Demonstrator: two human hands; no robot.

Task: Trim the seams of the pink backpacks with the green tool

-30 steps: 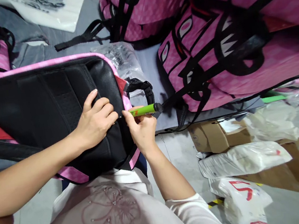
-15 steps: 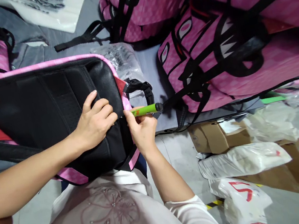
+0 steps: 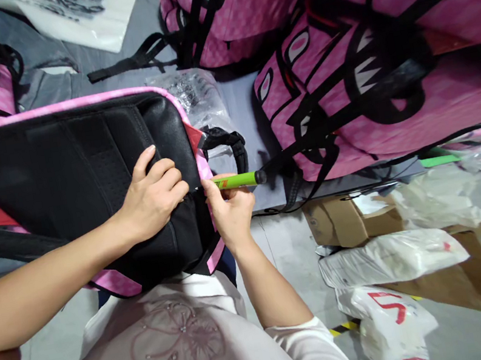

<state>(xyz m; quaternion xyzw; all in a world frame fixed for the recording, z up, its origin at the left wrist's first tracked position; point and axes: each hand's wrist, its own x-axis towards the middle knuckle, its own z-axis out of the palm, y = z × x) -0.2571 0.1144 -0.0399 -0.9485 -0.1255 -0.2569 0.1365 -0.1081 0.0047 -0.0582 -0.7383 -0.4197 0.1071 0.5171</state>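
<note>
Right hand (image 3: 231, 215) pinches slim green pen-shaped tool (image 3: 239, 180); long axis left-right, tip left, at right edge of black-padded pink backpack (image 3: 58, 167) on grey counter (image 3: 240, 106). Left hand (image 3: 154, 199), loosely curled and empty, presses the backpack just left of the tip.

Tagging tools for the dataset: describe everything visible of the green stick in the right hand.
The green stick is a slim bright-green cylinder, plastic-looking, with an orange-red mark near the gripped end and a black cap at the far end. It lies roughly level. The right hand pinches it by the backpack edge; its working tip is hidden.
</note>
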